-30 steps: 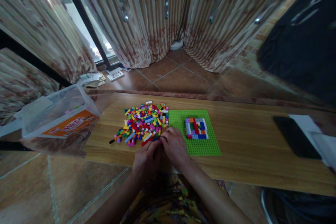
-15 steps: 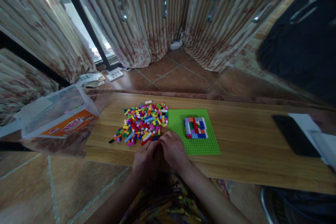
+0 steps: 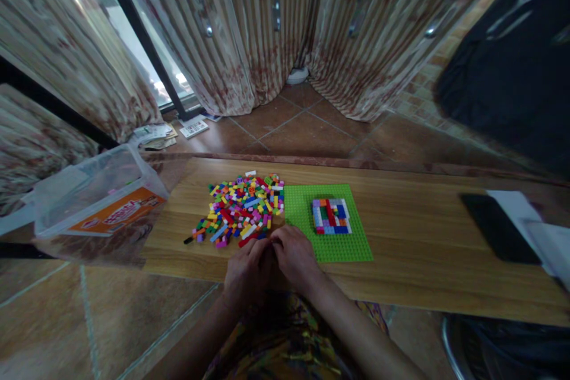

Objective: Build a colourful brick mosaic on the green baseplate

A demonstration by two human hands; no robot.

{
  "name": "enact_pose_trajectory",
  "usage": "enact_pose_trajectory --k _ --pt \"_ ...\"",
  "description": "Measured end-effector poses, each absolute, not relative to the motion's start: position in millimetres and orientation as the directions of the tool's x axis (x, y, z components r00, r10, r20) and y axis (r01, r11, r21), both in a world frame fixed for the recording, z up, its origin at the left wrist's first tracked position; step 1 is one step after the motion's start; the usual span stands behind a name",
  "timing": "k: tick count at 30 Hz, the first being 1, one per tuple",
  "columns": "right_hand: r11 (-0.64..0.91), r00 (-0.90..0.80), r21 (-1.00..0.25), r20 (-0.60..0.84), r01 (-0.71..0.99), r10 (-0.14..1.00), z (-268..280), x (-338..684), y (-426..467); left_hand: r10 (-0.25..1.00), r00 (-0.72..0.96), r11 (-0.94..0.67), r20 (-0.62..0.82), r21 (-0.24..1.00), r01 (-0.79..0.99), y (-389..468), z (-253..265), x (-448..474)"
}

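Observation:
My left hand [image 3: 246, 268] and my right hand [image 3: 295, 253] meet at the near side of the table, fingertips pinched together. Whatever they grip is hidden by the fingers. Just beyond them lies a pile of loose toy bricks [image 3: 240, 205] in many colours, with a red brick [image 3: 247, 240] close to my left fingers. To the right of the pile, a green baseplate [image 3: 342, 251] lies flat, its left edge near my right hand. A square brick build [image 3: 332, 217] stands on it, with white, blue, orange and purple sides and a red bar across the middle.
A clear plastic bin [image 3: 100, 190] with an orange label stands left of the wooden table [image 3: 414, 237]. A black flat object [image 3: 499, 228] and white papers [image 3: 541, 225] lie at the right end. Papers [image 3: 154, 135] rest beyond the bin, before the curtains [image 3: 253, 53].
Both hands stay together in nearly the same place, fingers still pinched. The whole view has shifted very slightly; the pile and the build look the same.

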State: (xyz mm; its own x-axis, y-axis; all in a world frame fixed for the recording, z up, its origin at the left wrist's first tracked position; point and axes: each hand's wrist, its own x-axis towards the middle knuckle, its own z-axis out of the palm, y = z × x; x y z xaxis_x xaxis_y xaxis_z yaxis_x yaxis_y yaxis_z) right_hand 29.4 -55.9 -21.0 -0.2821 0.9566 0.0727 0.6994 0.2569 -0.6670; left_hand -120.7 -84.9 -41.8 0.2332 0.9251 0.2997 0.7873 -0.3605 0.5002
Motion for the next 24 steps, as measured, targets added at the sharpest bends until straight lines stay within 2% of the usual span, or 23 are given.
enact_pose_trajectory --k 5,14,24 --pt "0.253 -0.282 -0.665 0.066 0.703 0.957 -20.1 28.7 -56.1 0.922 0.230 -0.362 0.310 0.487 0.795 -85.2 -40.1 -120.2" --pt "0.295 -0.319 -0.565 0.059 0.771 0.946 -23.0 25.6 -59.4 0.919 0.225 -0.368 0.323 0.501 0.784 -84.5 -37.5 -118.7" --pt "0.235 -0.217 -0.740 0.123 0.630 0.968 -13.8 23.2 -64.0 0.922 0.218 -0.360 0.319 0.505 0.784 -85.0 -38.6 -119.1"
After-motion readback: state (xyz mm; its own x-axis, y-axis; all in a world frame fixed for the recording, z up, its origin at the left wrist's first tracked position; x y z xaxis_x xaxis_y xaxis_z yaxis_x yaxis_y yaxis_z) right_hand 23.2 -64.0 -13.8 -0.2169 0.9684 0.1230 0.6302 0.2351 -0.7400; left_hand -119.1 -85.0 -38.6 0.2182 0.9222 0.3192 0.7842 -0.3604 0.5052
